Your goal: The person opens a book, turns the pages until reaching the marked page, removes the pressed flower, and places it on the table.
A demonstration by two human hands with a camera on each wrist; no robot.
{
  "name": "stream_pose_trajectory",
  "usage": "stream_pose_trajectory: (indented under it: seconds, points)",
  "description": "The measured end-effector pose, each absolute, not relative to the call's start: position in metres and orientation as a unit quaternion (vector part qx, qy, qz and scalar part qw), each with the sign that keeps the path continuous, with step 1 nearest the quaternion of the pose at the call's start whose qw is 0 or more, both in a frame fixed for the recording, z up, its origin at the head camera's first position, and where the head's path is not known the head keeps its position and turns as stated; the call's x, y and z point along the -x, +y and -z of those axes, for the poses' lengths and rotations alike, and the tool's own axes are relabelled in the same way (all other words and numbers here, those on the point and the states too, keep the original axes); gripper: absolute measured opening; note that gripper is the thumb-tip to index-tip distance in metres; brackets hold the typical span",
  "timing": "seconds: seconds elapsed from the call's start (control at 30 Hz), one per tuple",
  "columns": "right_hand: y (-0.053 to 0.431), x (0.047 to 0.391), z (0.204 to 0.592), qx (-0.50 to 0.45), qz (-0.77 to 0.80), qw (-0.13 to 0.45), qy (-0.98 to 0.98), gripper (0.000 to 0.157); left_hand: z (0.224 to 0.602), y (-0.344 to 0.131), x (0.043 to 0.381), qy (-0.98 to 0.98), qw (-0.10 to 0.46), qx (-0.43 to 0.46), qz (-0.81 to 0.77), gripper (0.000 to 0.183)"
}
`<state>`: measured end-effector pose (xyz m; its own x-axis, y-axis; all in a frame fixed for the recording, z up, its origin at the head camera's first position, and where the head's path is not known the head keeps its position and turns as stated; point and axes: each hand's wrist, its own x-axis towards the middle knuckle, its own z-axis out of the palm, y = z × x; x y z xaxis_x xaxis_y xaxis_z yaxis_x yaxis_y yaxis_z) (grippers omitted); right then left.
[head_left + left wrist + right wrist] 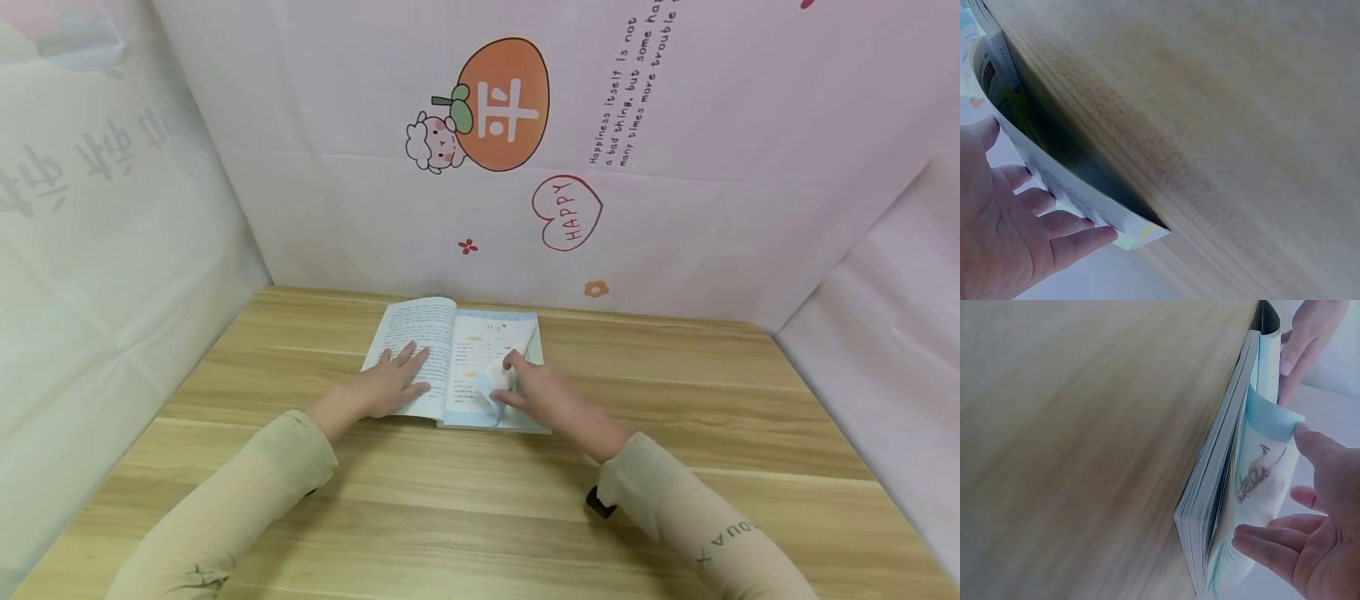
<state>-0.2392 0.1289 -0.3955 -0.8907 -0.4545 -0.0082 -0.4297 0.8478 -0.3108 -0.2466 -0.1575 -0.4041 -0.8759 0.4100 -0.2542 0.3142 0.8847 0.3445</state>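
Observation:
An open book [491,342] lies near the back of the wooden table, with printed text on its pages. My left hand [393,379] rests spread on the left-hand page [416,321]; in the left wrist view the fingers [1079,244] lie along that page, which bows up off the tabletop. At the lower right of the book, my right hand [536,387] holds a curled, lifted page [491,392]. The right wrist view shows the thumb at the page's pale blue edge [1272,419], and the fingertips [1244,537] against a page surface with a figure drawing.
The wooden table [450,517] extends in front of the book and to both sides. A printed cloth wall [360,217] rises just behind the book, with more cloth at left and right. A small black object [600,502] sits under the right sleeve cuff.

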Motion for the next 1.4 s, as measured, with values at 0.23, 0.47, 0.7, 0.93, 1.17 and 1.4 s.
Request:
stream_pose_trajectory:
  seconds: [0.23,0.47,0.7,0.93,1.17,1.4]
  points:
    - [0.124,0.238,0.397,0.277,0.156,0.018,0.948,0.046,0.404,-0.158,0.247,0.956,0.161,-0.194,-0.149,0.07]
    - [0.118,0.236,0.395,0.331,0.162,-0.023,0.929,0.049,0.401,-0.158,0.246,0.956,0.151,-0.205,-0.147,0.069]
    - [0.112,0.234,0.395,0.364,0.188,-0.01,0.912,0.073,0.399,-0.157,0.245,0.956,0.142,-0.209,-0.146,0.068]
    - [0.107,0.234,0.396,0.395,0.199,0.0,0.897,0.078,0.398,-0.156,0.244,0.955,0.128,-0.217,-0.154,0.068]
    - [0.101,0.232,0.395,0.407,0.207,0.025,0.89,0.06,0.399,-0.156,0.244,0.956,0.098,-0.222,-0.165,0.069]
    - [0.093,0.228,0.398,0.419,0.217,0.055,0.88,0.054,0.4,-0.155,0.246,0.954,0.067,-0.235,-0.174,0.068]
